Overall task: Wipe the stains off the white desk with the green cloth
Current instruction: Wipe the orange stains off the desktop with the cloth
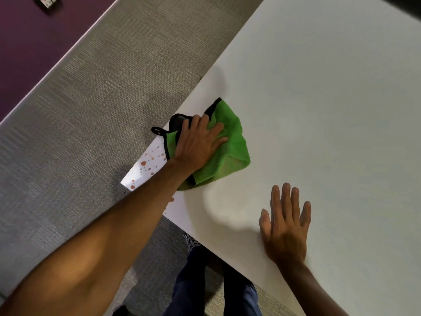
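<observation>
A green cloth with black trim and a black hanging loop lies crumpled on the white desk, close to its left corner. My left hand presses flat on top of the cloth, fingers spread over its folds. Several orange-brown stains speckle the desk corner just left of the cloth, partly hidden by my left forearm. My right hand rests palm down on bare desk near the front edge, fingers apart, holding nothing.
Grey carpet lies beyond the desk's left edge. A purple wall with a pale baseboard runs across the top left. My legs in dark blue trousers stand below the desk's front edge.
</observation>
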`<state>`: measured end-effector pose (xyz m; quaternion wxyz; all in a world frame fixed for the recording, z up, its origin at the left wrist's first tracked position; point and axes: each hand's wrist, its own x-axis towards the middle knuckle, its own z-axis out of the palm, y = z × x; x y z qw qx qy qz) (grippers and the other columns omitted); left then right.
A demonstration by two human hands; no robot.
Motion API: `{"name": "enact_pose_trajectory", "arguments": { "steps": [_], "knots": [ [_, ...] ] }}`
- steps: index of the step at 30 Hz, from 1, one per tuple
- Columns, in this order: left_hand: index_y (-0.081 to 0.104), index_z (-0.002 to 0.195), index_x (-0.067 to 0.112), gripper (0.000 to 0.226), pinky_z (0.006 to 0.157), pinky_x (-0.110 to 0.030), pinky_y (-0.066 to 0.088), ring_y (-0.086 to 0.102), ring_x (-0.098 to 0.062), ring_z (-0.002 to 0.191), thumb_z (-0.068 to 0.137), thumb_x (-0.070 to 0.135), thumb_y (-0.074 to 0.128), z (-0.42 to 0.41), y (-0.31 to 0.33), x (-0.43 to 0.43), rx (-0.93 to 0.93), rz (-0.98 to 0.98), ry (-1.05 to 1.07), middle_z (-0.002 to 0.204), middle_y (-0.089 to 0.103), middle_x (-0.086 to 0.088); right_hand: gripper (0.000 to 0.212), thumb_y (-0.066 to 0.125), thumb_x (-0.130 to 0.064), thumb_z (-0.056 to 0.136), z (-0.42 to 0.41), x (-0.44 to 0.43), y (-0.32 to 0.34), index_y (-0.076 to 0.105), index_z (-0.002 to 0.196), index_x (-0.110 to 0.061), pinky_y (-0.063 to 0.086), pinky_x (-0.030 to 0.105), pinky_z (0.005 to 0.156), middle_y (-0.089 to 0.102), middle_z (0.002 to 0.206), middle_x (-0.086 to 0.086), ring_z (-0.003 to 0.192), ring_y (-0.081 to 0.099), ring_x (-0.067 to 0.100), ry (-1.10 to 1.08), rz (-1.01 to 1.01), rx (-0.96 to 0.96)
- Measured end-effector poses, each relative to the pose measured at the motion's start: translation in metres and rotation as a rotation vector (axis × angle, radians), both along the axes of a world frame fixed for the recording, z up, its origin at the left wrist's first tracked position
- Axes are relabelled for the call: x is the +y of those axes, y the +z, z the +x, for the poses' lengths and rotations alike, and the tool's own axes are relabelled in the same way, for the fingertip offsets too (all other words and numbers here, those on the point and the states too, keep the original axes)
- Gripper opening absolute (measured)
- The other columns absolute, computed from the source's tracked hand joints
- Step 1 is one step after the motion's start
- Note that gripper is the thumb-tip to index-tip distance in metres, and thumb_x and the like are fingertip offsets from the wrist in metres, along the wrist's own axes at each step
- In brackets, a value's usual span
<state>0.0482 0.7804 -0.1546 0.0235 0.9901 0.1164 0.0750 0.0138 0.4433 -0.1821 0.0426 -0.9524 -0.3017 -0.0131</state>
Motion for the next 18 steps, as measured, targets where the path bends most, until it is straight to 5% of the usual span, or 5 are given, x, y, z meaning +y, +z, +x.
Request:
{"name": "enact_pose_trajectory", "arguments": {
  "steps": [10, 18],
  "knots": [
    [0.048, 0.127, 0.017, 0.052, 0.086, -0.046, 0.041, 0.053, -0.031, 0.099, 0.102, 0.057, 0.026, 0.028, 0.006, 0.012, 0.065, -0.051, 0.323, 0.111, 0.056, -0.014, 0.064, 0.038, -0.039, 0.109, -0.002, 0.003, 0.003, 0.026, 0.164, -0.010, 0.019, 0.064, 0.128, 0.019, 0.174, 0.017, 0.162, 0.018, 0.037, -0.017, 0.070, 0.001],
    [0.052, 0.115, 0.016, 0.045, 0.077, -0.042, 0.043, 0.052, -0.028, 0.086, 0.101, 0.057, 0.038, -0.029, -0.005, -0.049, -0.036, -0.028, 0.255, 0.097, 0.057, -0.011, 0.064, 0.038, -0.039, 0.109, -0.002, 0.003, 0.002, 0.026, 0.165, -0.010, 0.021, 0.065, 0.127, 0.019, 0.174, 0.017, 0.162, 0.019, 0.036, -0.021, 0.068, -0.014]
  ]
}}
